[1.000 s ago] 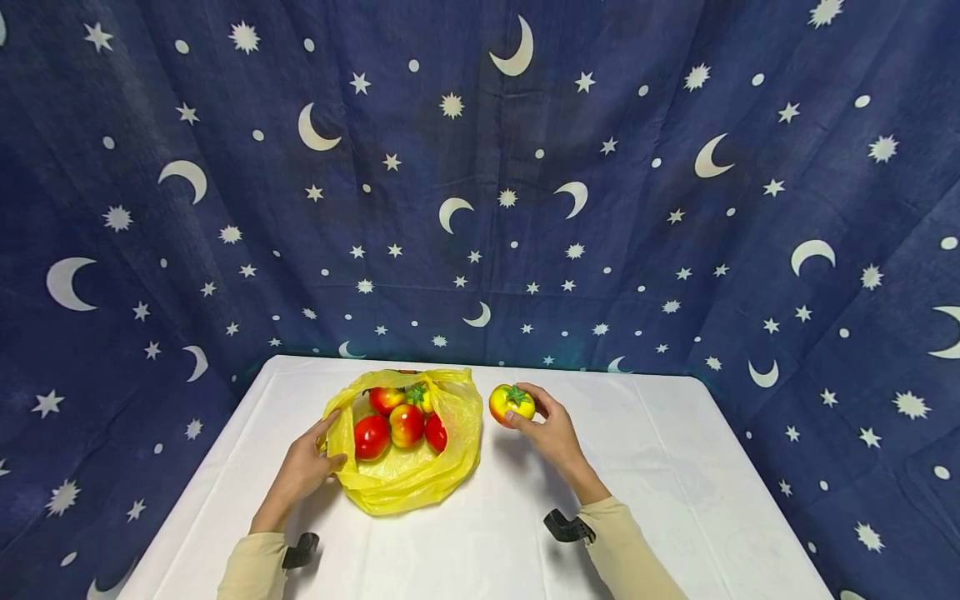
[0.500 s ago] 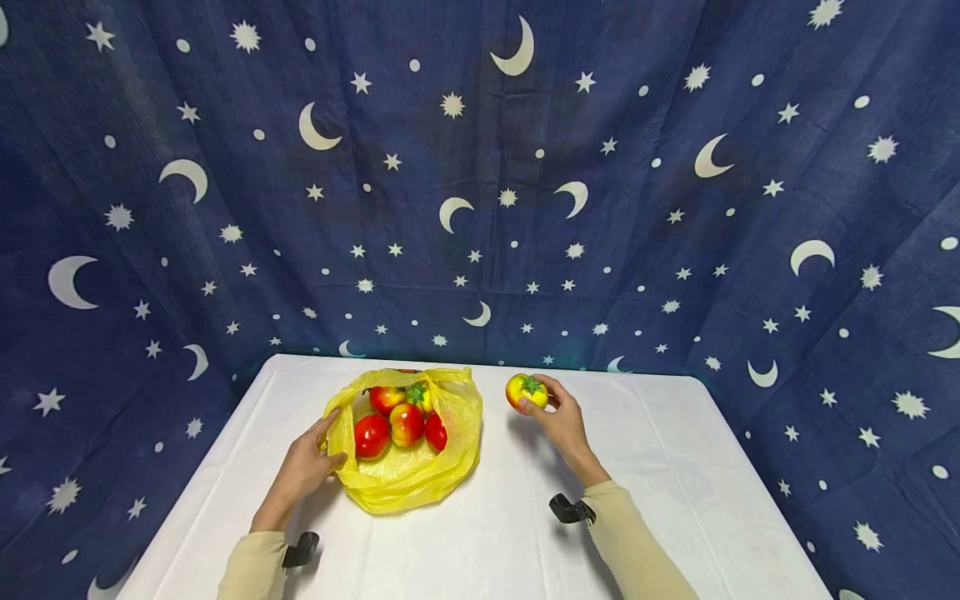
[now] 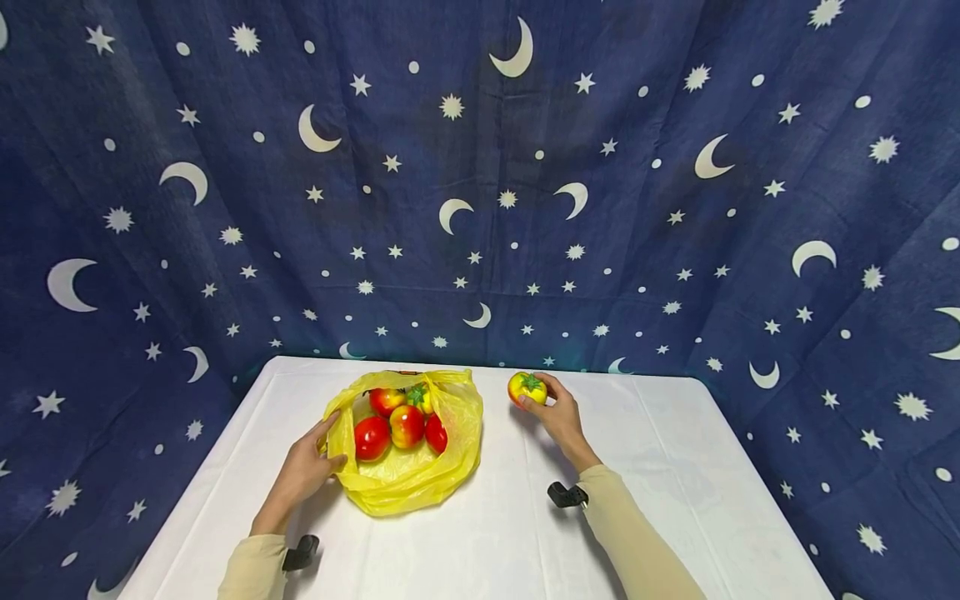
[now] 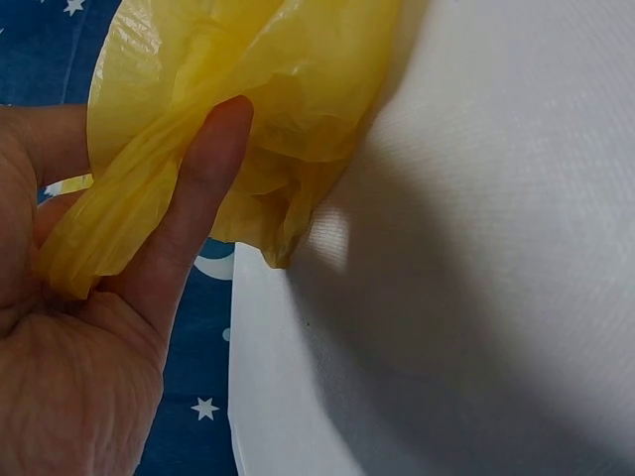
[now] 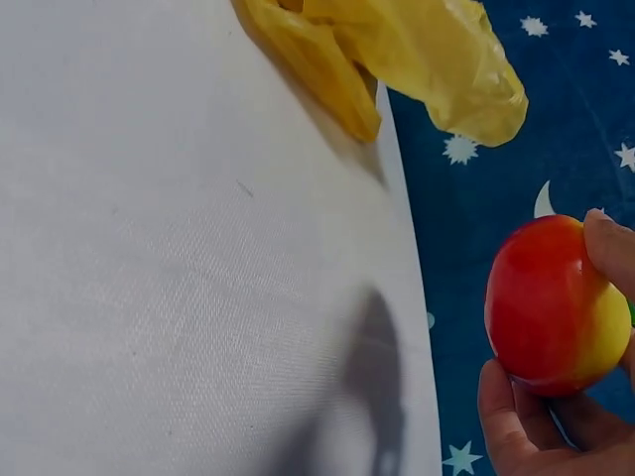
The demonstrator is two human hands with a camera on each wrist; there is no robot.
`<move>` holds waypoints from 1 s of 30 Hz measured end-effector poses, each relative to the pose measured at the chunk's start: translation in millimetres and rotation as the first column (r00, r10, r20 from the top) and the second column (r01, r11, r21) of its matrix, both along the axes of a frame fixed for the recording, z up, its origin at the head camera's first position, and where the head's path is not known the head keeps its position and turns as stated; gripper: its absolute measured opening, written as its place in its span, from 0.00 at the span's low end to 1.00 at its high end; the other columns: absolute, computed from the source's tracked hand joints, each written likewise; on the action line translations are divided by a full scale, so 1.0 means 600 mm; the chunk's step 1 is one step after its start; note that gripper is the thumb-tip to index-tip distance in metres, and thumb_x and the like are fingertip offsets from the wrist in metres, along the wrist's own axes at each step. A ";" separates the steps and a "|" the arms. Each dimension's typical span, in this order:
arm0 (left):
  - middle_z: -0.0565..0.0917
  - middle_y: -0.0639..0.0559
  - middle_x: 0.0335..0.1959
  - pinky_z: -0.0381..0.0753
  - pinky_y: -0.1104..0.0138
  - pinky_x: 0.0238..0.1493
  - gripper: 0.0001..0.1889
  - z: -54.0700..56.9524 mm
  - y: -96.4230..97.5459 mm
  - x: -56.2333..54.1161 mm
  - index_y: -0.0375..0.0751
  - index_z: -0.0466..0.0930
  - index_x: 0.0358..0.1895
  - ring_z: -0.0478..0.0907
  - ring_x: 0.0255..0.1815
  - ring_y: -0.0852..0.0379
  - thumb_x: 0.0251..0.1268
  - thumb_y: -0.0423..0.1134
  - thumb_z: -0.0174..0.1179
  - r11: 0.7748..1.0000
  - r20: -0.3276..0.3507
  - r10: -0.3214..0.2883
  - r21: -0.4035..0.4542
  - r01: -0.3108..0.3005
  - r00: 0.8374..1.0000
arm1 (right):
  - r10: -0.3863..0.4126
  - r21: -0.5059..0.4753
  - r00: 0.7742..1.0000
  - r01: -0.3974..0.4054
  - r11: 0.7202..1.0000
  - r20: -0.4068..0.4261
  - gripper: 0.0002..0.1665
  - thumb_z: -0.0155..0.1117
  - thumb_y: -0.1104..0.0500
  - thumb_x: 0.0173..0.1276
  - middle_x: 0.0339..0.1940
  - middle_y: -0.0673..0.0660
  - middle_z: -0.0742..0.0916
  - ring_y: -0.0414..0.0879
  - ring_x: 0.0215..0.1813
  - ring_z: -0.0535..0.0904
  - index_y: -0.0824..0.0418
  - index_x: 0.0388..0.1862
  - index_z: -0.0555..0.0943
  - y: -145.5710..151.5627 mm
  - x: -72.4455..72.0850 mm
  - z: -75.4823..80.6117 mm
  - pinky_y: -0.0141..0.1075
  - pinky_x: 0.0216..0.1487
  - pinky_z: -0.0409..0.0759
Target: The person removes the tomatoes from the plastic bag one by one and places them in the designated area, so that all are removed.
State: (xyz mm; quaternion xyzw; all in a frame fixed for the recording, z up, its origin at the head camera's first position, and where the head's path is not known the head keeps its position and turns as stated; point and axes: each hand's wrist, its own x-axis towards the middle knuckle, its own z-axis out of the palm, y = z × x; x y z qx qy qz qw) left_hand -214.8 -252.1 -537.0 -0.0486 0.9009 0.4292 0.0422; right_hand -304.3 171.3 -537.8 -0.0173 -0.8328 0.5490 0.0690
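In the head view a yellow plastic bag (image 3: pixel 397 497) lies with its mouth spread. Several red and red-yellow fruits sit inside, among them a plain red one (image 3: pixel 372 438) and a red-yellow one (image 3: pixel 407 425); folds partly cover others. My left hand (image 3: pixel 302 471) holds the bag's left edge, and in the left wrist view gathered plastic (image 4: pixel 109 233) passes between thumb and fingers. Right of the bag, my right hand (image 3: pixel 557 417) grips a red-yellow tomato (image 3: pixel 519 392) with a green leafy top. The right wrist view shows the tomato (image 5: pixel 541 302) between thumb and fingers.
A white cloth covers the table (image 3: pixel 465 550), whose far edge meets a dark blue curtain (image 3: pixel 405 225) printed with moons and stars. Each wrist carries a black strap mount (image 3: pixel 567 495).
My right hand has carried the tomato a little right and away from me, farther from the bag, slowing over the last half second. The left hand and bag stay put.
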 end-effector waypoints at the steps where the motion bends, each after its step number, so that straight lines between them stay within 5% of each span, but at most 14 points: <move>1: 0.53 0.33 0.79 0.57 0.40 0.74 0.44 0.000 0.000 0.001 0.45 0.53 0.78 0.54 0.77 0.32 0.58 0.30 0.63 1.000 0.000 -0.001 0.001 0.001 1.000 | -0.003 0.003 1.000 0.003 1.000 0.001 0.34 0.75 0.51 0.57 0.63 0.60 0.81 0.56 0.67 0.73 0.50 0.64 0.76 0.000 -0.002 -0.002 0.53 0.68 0.73; 13: 0.54 0.34 0.78 0.63 0.41 0.72 0.43 -0.004 -0.001 0.002 0.45 0.53 0.78 0.57 0.75 0.33 0.59 0.31 0.63 1.000 0.003 -0.003 0.010 0.003 1.000 | -0.052 0.023 0.999 0.051 0.998 0.013 0.33 0.72 0.51 0.60 0.63 0.62 0.80 0.57 0.65 0.74 0.52 0.65 0.75 0.004 -0.032 -0.022 0.53 0.70 0.71; 20: 0.54 0.32 0.78 0.54 0.39 0.75 0.43 -0.006 -0.003 0.004 0.45 0.54 0.78 0.53 0.77 0.32 0.59 0.31 0.63 1.000 0.005 -0.012 0.009 0.012 1.000 | -0.062 0.030 0.996 0.060 0.998 0.072 0.33 0.71 0.54 0.62 0.65 0.61 0.79 0.57 0.66 0.73 0.52 0.67 0.74 0.000 -0.045 -0.035 0.53 0.71 0.71; 30: 0.54 0.32 0.78 0.56 0.40 0.75 0.43 -0.004 -0.002 0.004 0.44 0.53 0.78 0.53 0.77 0.31 0.59 0.30 0.63 1.000 -0.006 -0.008 0.001 0.008 1.000 | -0.049 0.014 0.994 0.047 0.999 0.096 0.35 0.71 0.57 0.62 0.70 0.61 0.76 0.58 0.72 0.70 0.53 0.68 0.72 -0.010 -0.072 -0.036 0.51 0.76 0.66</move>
